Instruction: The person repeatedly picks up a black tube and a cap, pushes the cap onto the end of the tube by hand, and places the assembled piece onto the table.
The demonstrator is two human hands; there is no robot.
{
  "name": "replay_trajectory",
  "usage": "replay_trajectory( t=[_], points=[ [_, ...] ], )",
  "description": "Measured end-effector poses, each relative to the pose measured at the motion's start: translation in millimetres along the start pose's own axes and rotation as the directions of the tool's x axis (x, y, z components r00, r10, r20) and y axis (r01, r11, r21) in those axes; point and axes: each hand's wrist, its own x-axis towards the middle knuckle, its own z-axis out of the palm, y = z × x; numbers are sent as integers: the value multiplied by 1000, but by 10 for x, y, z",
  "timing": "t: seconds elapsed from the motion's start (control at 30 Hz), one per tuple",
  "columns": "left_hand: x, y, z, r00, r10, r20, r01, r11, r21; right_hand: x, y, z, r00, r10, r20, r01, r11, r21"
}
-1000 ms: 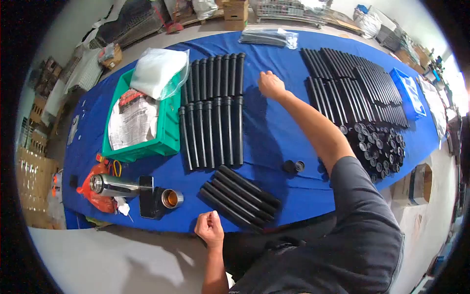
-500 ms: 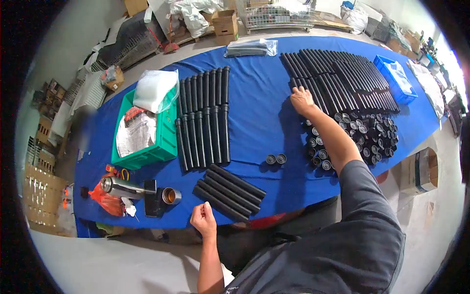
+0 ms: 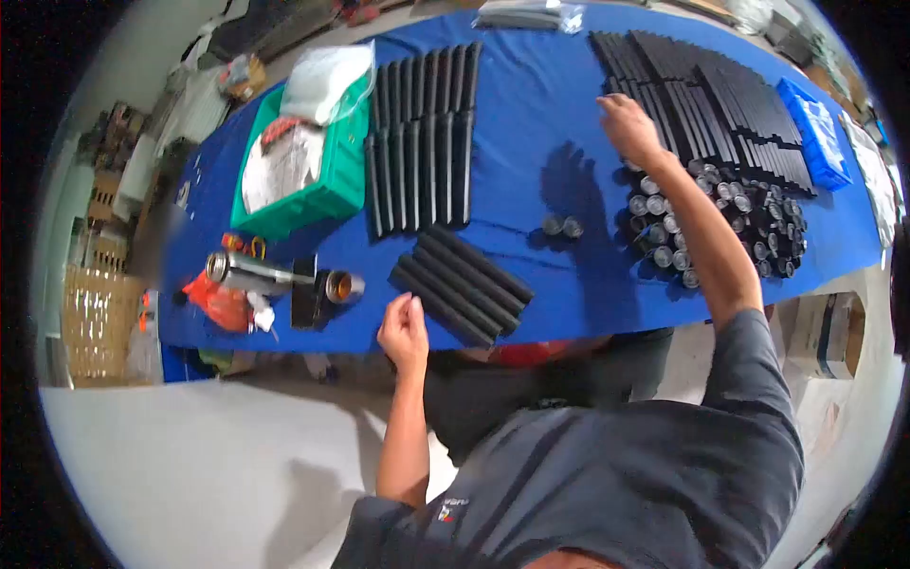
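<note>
My right hand [image 3: 627, 128] is stretched out at the left edge of the rows of thin black tubes [image 3: 689, 119]. Its fingers bend down and are blurred, so any grip on a tube is not visible. Below it lies a spread of round black caps [image 3: 682, 237], some showing pale rings. My left hand [image 3: 405, 332] hovers at the near table edge with its fingers curled. Anything inside it is hidden. Beside that hand, several thick black foam tubes [image 3: 464, 284] lie side by side at a slant. Two loose caps [image 3: 562, 227] sit between the groups.
Black capped tubes [image 3: 422, 142] stand in two rows beside a green crate [image 3: 313, 204] holding paper and a white bag. A metal flask [image 3: 248, 272], a cup [image 3: 343, 286] and a red bag [image 3: 220, 302] are at the near left. A blue tray [image 3: 813, 142] is far right.
The head view has tilted down, so the table appears higher. My right hand has lifted slightly at the tubes' left edge. My left hand stays near the foam tubes, fingers curled.
</note>
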Motion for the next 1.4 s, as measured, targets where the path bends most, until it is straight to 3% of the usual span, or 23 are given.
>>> replay_trajectory(
  t=[0.03,0.1,0.13,0.23,0.33,0.37,0.43,0.47,0.57,0.73,0.83,0.93,1.1,1.17,1.27,1.3,1.37,1.4],
  points=[
    [-4,2,-15,999,-24,48,23,999,34,-99,-277,-320,998,-40,-42,47,982,181],
    [45,126,-31,982,138,131,-152,983,106,-334,-758,-714,983,27,184,-92,930,356],
    [35,148,-50,968,170,186,-206,959,196,-540,-982,-801,978,50,202,-131,901,413],
    [79,137,-62,894,368,255,-421,885,200,-1089,-1359,-859,955,117,272,-252,804,539],
    [48,135,-76,945,267,188,-300,937,178,-1436,-1477,-611,927,152,344,-306,835,457],
    [38,114,-26,960,271,64,-276,956,102,-1516,-1465,-466,946,135,294,-266,842,469],
    [0,124,-45,981,170,92,-182,974,137,-1545,-1535,-404,959,176,223,-255,878,405],
    [18,147,-56,972,201,118,-226,940,255,-1570,-1544,-377,958,180,223,-258,880,399],
    [41,249,-84,986,34,162,-101,897,431,-1534,-1626,-349,957,192,216,-258,904,340],
    [42,235,-63,981,-35,193,-57,891,450,-1470,-1707,-443,934,225,279,-309,900,308],
    [72,255,-92,973,-32,229,-82,878,472,-1495,-1696,-405,969,148,197,-201,936,288],
    [85,287,-94,965,-103,243,-37,858,512,-1530,-1663,-375,967,172,190,-227,920,321],
    [40,238,-116,977,-106,182,27,919,393,-1723,-1754,-587,965,242,95,-260,925,276],
    [40,218,-107,986,-75,148,15,930,368,-1814,-1698,-514,946,256,199,-305,911,276],
    [39,284,-178,984,-132,120,98,963,250,-1749,-1865,-787,952,302,56,-303,897,322],
    [24,339,-216,971,-201,130,184,974,129,-1735,-1950,-932,933,345,104,-359,865,350],
    [-126,551,-328,921,-347,175,367,925,-98,-1817,-2115,-1132,985,161,70,-175,885,432],
    [-185,722,-372,892,-405,202,435,891,-134,-1901,-2256,-1206,972,92,218,-204,792,575]
  ],
)
